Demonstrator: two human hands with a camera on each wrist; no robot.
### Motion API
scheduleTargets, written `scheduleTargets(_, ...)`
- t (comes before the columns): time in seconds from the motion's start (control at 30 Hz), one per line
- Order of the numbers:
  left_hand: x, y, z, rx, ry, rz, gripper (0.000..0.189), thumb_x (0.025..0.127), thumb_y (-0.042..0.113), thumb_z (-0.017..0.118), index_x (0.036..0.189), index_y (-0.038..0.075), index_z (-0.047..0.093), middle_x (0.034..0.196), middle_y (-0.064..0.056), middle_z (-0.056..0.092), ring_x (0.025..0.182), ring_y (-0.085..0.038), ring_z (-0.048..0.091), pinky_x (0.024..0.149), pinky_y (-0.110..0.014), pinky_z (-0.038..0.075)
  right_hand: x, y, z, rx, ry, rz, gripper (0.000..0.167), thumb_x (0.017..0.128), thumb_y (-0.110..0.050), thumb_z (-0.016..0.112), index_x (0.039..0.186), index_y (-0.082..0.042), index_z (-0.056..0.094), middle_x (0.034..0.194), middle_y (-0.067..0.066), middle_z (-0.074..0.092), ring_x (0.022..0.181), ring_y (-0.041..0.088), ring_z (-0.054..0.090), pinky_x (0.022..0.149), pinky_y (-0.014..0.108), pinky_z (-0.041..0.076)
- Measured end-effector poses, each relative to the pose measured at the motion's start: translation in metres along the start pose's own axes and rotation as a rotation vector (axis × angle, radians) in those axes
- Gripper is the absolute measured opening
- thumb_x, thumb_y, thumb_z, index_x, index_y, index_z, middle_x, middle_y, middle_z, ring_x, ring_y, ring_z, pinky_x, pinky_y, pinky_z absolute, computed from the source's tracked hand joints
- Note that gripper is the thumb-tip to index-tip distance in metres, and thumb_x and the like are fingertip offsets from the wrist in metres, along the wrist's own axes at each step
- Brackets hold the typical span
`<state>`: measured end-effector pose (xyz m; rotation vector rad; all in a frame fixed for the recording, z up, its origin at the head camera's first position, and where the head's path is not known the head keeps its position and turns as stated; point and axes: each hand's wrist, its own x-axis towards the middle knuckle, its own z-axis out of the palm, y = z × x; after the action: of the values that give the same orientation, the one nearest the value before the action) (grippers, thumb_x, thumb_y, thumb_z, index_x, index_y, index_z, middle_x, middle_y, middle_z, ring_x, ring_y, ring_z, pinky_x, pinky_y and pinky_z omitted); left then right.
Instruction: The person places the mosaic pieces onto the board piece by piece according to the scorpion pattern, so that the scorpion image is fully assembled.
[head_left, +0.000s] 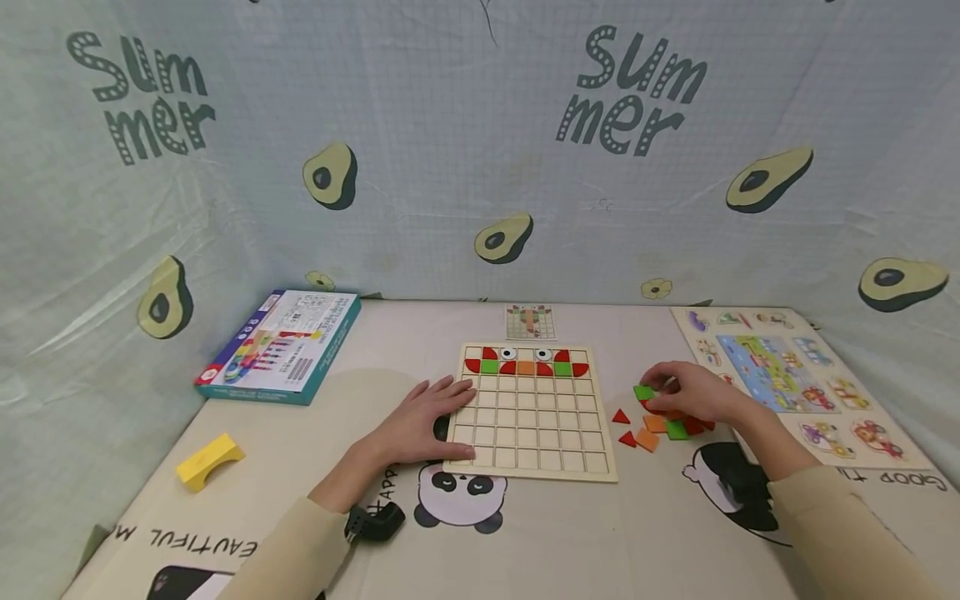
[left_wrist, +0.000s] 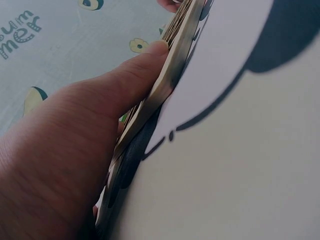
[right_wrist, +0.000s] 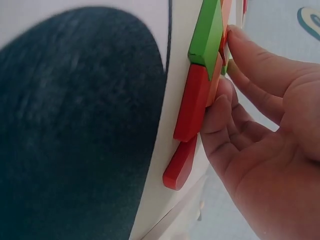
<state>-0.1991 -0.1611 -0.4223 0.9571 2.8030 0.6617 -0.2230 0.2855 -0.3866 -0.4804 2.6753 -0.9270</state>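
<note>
My left hand [head_left: 431,421] rests along the left side of a wooden grid board [head_left: 525,433], fingers extended, with the thumb on its near edge. In the left wrist view the thumb [left_wrist: 135,75] presses that edge. Red, green and orange tiles and two eye pieces fill parts of the board's top rows. My right hand [head_left: 693,392] is at a loose pile of coloured wooden pieces, fingers bent, its fingertips at a green square [head_left: 642,392] and red pieces. In the right wrist view the thumb and fingers touch the pile; I cannot tell whether they pinch a piece.
Behind the board lies a small pattern card [head_left: 530,322]. A boxed toy [head_left: 292,342] and a yellow arch block [head_left: 210,461] are on the left. At the right lies a picture puzzle board [head_left: 817,383]. Red triangles [head_left: 621,416] lie between grid board and pile.
</note>
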Motion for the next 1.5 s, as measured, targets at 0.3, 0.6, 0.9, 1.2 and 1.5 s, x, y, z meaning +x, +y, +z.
scheduleTargets(0.3, -0.001, -0.001, 0.001, -0.002, -0.001, -0.008, 0.091, 0.083, 0.058, 0.074, 0.155, 0.012, 0.042, 0.162, -0.006, 0.034, 0.152, -0.03, 0.018, 0.12, -0.055, 0.009, 0.001, 0.002, 0.002, -0.007, 0.054, -0.023, 0.013, 0.093, -0.01, 0.072, 0.102, -0.005, 0.063, 0.095, 0.004, 0.062, 0.087, 0.023, 0.056, 0.076, 0.036, 0.052)
scheduleTargets(0.6, -0.002, 0.0, 0.0, -0.003, 0.0, -0.004, 0.091, 0.084, 0.057, 0.074, 0.155, 0.011, 0.042, 0.161, -0.007, 0.034, 0.152, -0.031, 0.018, 0.12, -0.056, 0.009, 0.006, -0.004, -0.002, 0.013, 0.071, -0.011, 0.008, 0.098, -0.01, 0.068, 0.104, -0.005, 0.065, 0.095, 0.005, 0.062, 0.087, 0.023, 0.057, 0.074, 0.035, 0.052)
scheduleTargets(0.9, -0.001, 0.002, -0.002, 0.004, 0.001, 0.004, 0.091, 0.084, 0.057, 0.074, 0.155, 0.011, 0.043, 0.161, -0.008, 0.035, 0.151, -0.032, 0.02, 0.12, -0.056, 0.011, 0.017, -0.025, 0.001, 0.087, 0.077, -0.096, 0.009, 0.098, -0.009, 0.068, 0.105, -0.003, 0.068, 0.1, 0.006, 0.063, 0.092, 0.025, 0.061, 0.079, 0.026, 0.054)
scheduleTargets(1.2, -0.001, 0.001, -0.001, 0.007, 0.007, 0.008, 0.091, 0.083, 0.058, 0.074, 0.154, 0.009, 0.044, 0.16, -0.009, 0.037, 0.151, -0.032, 0.021, 0.119, -0.057, 0.013, 0.035, -0.052, 0.014, 0.127, 0.061, -0.139, 0.008, 0.098, -0.01, 0.068, 0.103, -0.004, 0.069, 0.099, 0.007, 0.063, 0.09, 0.023, 0.063, 0.082, 0.034, 0.053)
scheduleTargets(1.5, -0.001, 0.001, -0.001, 0.004, 0.004, 0.004, 0.091, 0.083, 0.058, 0.074, 0.155, 0.01, 0.043, 0.16, -0.009, 0.036, 0.151, -0.032, 0.021, 0.119, -0.057, 0.012, 0.06, -0.084, 0.034, 0.174, 0.046, -0.132, 0.01, 0.097, -0.009, 0.067, 0.104, -0.002, 0.068, 0.101, 0.008, 0.064, 0.09, 0.025, 0.063, 0.085, 0.038, 0.051)
